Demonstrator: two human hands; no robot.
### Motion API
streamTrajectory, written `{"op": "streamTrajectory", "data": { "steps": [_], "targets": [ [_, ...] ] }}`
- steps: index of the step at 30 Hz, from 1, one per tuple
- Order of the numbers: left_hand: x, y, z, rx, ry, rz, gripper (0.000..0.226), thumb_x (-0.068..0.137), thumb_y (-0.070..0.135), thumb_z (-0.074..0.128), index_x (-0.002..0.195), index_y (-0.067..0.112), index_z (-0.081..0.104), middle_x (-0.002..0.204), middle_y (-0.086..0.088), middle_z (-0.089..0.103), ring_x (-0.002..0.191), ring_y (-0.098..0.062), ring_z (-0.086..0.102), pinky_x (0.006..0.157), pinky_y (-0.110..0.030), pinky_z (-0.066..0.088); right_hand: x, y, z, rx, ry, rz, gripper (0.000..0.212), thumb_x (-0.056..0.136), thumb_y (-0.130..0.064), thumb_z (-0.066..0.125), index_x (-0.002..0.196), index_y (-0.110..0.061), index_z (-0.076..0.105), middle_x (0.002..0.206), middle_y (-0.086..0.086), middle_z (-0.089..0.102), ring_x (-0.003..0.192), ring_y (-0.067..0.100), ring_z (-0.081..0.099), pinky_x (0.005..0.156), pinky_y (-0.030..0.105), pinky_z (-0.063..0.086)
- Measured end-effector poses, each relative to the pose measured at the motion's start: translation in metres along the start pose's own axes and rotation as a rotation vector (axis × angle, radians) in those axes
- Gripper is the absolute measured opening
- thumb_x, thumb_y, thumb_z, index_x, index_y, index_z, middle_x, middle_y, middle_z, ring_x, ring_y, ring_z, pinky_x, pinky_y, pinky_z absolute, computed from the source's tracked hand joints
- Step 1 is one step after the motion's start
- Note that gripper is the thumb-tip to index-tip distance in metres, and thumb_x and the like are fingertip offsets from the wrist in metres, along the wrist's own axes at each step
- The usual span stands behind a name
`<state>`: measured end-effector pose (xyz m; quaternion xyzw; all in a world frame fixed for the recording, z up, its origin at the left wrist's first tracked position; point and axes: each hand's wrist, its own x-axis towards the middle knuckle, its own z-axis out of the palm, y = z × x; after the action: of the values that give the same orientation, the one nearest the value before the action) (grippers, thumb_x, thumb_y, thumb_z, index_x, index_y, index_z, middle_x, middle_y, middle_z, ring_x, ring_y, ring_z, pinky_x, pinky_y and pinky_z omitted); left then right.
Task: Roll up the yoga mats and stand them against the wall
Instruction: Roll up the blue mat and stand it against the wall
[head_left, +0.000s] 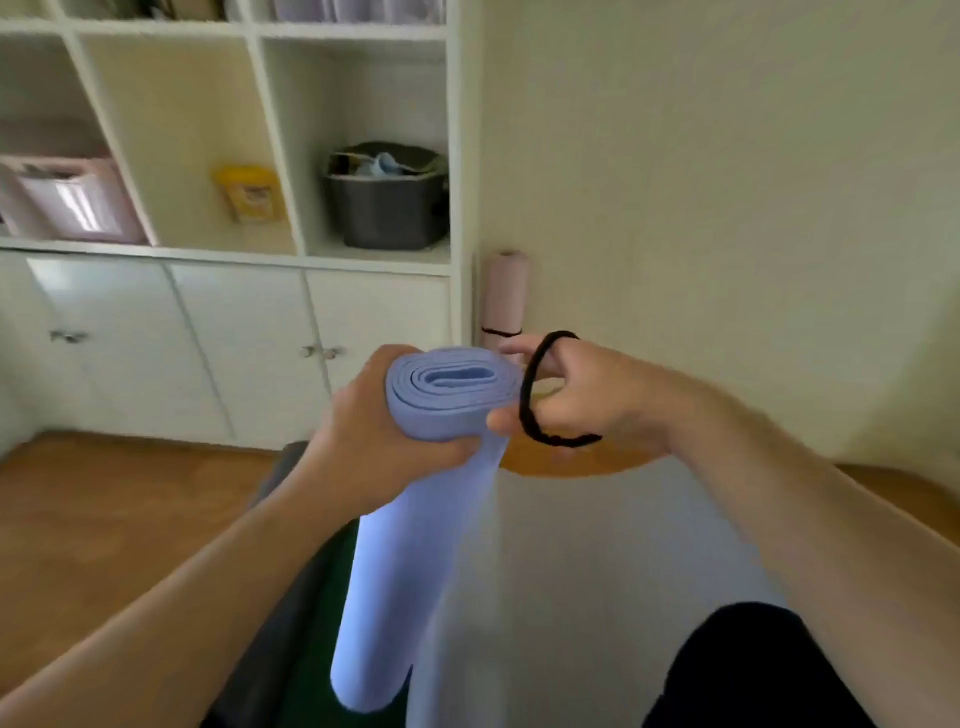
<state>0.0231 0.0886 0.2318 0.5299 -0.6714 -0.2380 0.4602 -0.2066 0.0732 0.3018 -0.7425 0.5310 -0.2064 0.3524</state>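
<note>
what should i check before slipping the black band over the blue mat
1. Left hand grips the rolled blue mat near its top end: ok.
2. Roll tight at the top: ok, coils look snug.
3. Black band stretched open on the right hand: ok.
4. Band lined up with the mat's end: not ok, it sits beside the roll.
5. Lower end of the roll tight: cannot tell, blurred.
6. Spot by the wall next to the pink mat: cannot tell, hidden by the hands.

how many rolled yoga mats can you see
2. A blue yoga mat is gripped near its top end by the left hand. A pink yoga mat stands against the wall beside the shelf unit. Others may be out of view.
</note>
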Motion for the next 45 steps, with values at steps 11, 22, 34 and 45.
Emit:
{"op": "streamTrajectory", "data": {
  "steps": [11, 22, 34, 45],
  "targets": [
    [-0.095, -0.107, -0.043, -0.084, -0.059, -0.238, 0.105, 0.053, 0.027, 0.099, 0.137, 0.045, 0.038, 0.125, 0.01, 0.064, 0.111, -0.008, 0.068, 0.083, -0.032, 0.06, 0.05, -0.073, 0.159, -0.489, -0.334, -0.013, 0.093, 0.078, -0.04, 0.084, 0.157, -0.048, 0.034, 0.123, -0.011, 0.053, 0.112, 0.014, 0.059, 0.09, 0.025, 0.051],
    [-0.072, -0.055, -0.086, 0.349, -0.086, -0.5, 0.03, 0.1, 0.047, 0.055, 0.096, 0.018, 0.056, 0.097, -0.002, 0.058, 0.079, -0.013, 0.057, 0.061, -0.025, 0.042, 0.056, -0.09, 0.194, -0.506, -0.345, -0.051, 0.047, 0.087, -0.039, 0.071, 0.129, -0.039, 0.051, 0.099, -0.012, 0.045, 0.106, 0.02, 0.051, 0.081, 0.029, 0.053],
    [-0.091, -0.11, -0.088, -0.435, 0.386, -0.616, 0.017, 0.099, 0.002, 0.067, 0.11, 0.011, 0.076, 0.095, -0.012, 0.078, 0.088, -0.028, 0.076, 0.065, -0.035, 0.065, 0.037, -0.05, 0.199, -0.229, -0.083, -0.12, 0.093, 0.053, -0.07, 0.091, 0.129, -0.036, 0.05, 0.127, -0.016, 0.046, 0.111, 0.004, 0.058, 0.094, 0.032, 0.058],
    [-0.069, -0.115, -0.063, -0.341, 0.406, -0.627, 0.008, 0.098, 0.018, 0.072, 0.092, 0.017, 0.077, 0.078, -0.001, 0.078, 0.078, -0.022, 0.076, 0.071, -0.038, 0.062, 0.048, -0.04, 0.177, -0.011, -0.352, -0.022, 0.093, 0.064, -0.048, 0.099, 0.146, -0.036, 0.056, 0.156, -0.016, 0.048, 0.136, -0.003, 0.047, 0.116, 0.032, 0.042]
  ]
}}
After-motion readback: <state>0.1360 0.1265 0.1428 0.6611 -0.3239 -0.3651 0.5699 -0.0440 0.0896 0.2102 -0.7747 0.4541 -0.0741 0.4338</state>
